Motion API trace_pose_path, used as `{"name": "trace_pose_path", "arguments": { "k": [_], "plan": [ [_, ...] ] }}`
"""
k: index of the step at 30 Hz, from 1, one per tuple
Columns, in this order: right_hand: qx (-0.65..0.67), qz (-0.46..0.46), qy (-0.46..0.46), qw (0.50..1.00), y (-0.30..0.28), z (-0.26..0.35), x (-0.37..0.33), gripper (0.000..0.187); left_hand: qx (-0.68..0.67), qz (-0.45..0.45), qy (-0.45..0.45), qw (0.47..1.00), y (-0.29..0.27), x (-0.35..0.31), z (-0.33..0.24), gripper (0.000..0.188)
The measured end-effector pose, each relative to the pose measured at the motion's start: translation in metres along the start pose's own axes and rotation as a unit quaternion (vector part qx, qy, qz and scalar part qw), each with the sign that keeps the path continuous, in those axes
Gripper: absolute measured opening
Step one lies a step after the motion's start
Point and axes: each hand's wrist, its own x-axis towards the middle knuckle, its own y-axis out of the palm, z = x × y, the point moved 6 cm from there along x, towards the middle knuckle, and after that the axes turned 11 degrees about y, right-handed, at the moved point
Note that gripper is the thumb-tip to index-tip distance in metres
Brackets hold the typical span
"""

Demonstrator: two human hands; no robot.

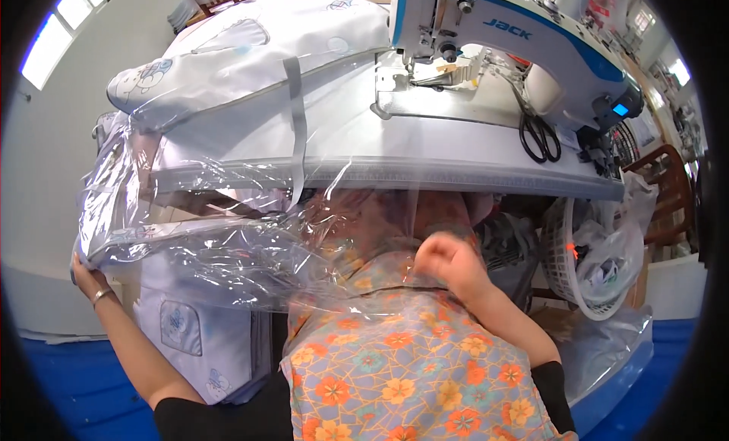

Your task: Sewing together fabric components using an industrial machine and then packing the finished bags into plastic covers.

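Note:
A clear, glossy plastic sheet (220, 263) spreads from the far left across my lap, creased and shining. At its left end my left hand (88, 280), with a bracelet at the wrist, is closed on the sheet's edge; its fingertips are partly hidden. My right hand (448, 265) is raised over my lap with curled fingers, pinching the sheet's right edge, which is hard to see there. White printed fabric (258, 46) lies heaped on the sewing table (456, 145). A narrow grey strip (296, 130) hangs over the table's front edge.
A white and blue sewing machine (524, 31) stands at the back right. Black-handled scissors (539, 133) lie beside it. Below right is a white plastic basket (566, 266) with clear bags. Folded pale printed fabric (197, 327) hangs lower left. A floral apron (402, 365) covers my lap.

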Motion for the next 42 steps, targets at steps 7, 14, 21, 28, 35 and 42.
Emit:
{"name": "trace_pose_path", "arguments": {
  "k": [7, 14, 21, 28, 35, 42],
  "plan": [
    [0.166, 0.022, 0.154, 0.974, 0.005, -0.012, 0.03, 0.032, 0.0, 0.022, -0.012, 1.0, -0.017, -0.008, -0.02, 0.042],
    [0.119, 0.037, 0.201, 0.972, 0.014, -0.027, 0.034, 0.02, 0.029, 0.015, -0.017, 0.999, -0.005, -0.023, -0.025, 0.043],
    [0.131, 0.052, 0.226, 0.964, 0.012, -0.025, 0.03, 0.016, 0.041, 0.005, -0.004, 0.999, -0.001, -0.03, -0.028, 0.042],
    [0.103, 0.041, 0.211, 0.971, 0.013, -0.006, 0.028, 0.018, 0.037, 0.002, -0.011, 0.999, -0.001, -0.025, -0.015, 0.04],
    [0.081, 0.113, 0.111, 0.984, 0.016, -0.002, 0.032, 0.018, 0.011, 0.001, 0.009, 1.0, -0.018, 0.002, -0.001, 0.037],
    [-0.047, 0.058, -0.282, 0.956, 0.015, 0.1, 0.021, 0.026, -0.024, -0.023, -0.013, 0.999, -0.004, -0.017, 0.006, 0.039]
  ]
}}
